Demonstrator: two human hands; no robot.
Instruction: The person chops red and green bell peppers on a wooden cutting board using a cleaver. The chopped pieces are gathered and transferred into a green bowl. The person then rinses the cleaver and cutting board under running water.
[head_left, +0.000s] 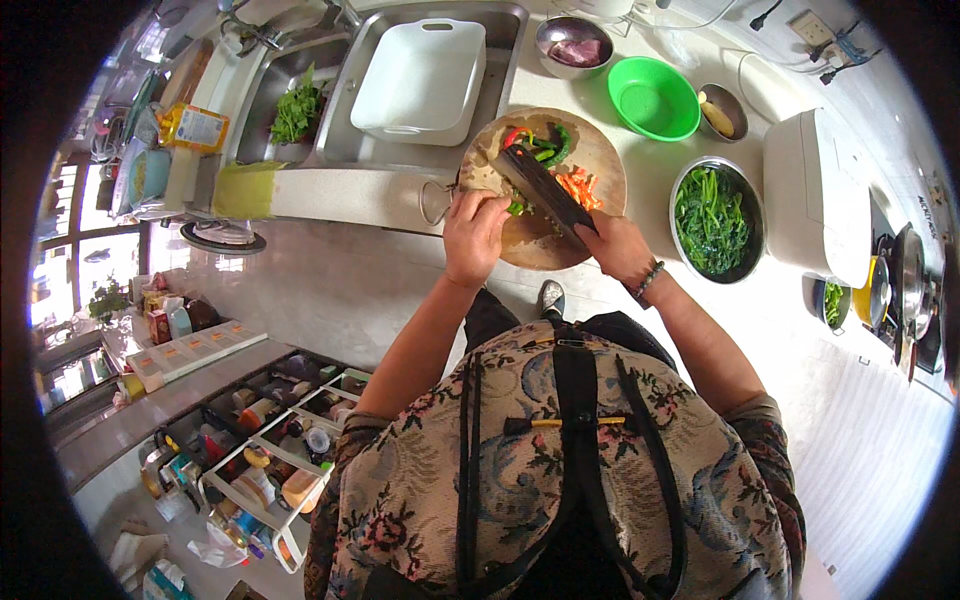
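Observation:
A round wooden cutting board (525, 251) lies at the counter's front edge. My right hand (619, 247) grips a dark-bladed kitchen knife (546, 187), which slants over the board towards the upper left. My left hand (475, 234) rests at the board's left edge with its fingers bent beside green pepper pieces (516, 206); whether it pinches anything is hidden. Chopped red pepper (579, 187) lies right of the blade. Behind the blade are green peppers (556, 146) and a red pepper (516, 136).
Left of the board, a white basin (420, 82) sits in the steel sink, with leafy greens (298, 111) in the other bowl. To the right stand a green basin (654, 97), a bowl of meat (574, 49), a small bowl (724, 112), wet greens (712, 217) and a white appliance (802, 195).

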